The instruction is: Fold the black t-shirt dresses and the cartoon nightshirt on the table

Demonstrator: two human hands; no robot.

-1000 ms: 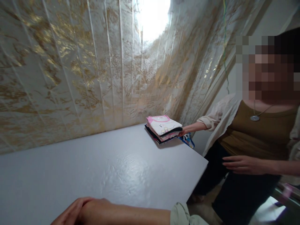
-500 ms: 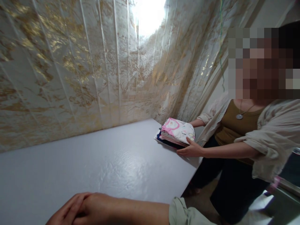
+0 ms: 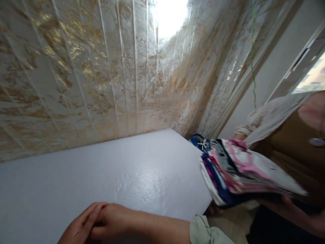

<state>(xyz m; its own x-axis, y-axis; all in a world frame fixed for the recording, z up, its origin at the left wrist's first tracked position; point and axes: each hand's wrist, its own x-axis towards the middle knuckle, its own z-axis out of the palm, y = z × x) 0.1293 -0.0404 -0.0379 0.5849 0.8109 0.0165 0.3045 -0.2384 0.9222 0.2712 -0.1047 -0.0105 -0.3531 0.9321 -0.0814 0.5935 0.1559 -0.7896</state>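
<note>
Finding: my right grip lies over my left grip at the near edge of the surface. Both are released and loosely overlapped, grasping nothing, and my right sleeve hangs just off the edge. The stack of folded clothes is off the surface, beyond its right-hand edge. It is tilted and blurred, and a co-worker carries it against the body with a hand under its lower side. A blue patterned item shows at the stack's far end; I cannot tell whether it belongs to the stack. Judgement: my part is best done by resting low and quiet at the near edge, well apart from the stack, so that nothing of mine meets its path or nudges the layers. Surface: white, glossy and slightly rippled, catching glare at the middle. Room: a pale curtain with gold marbling hangs in pleats along the far side. Bright daylight breaks through its top, and a plain wall stands to the right.
</note>
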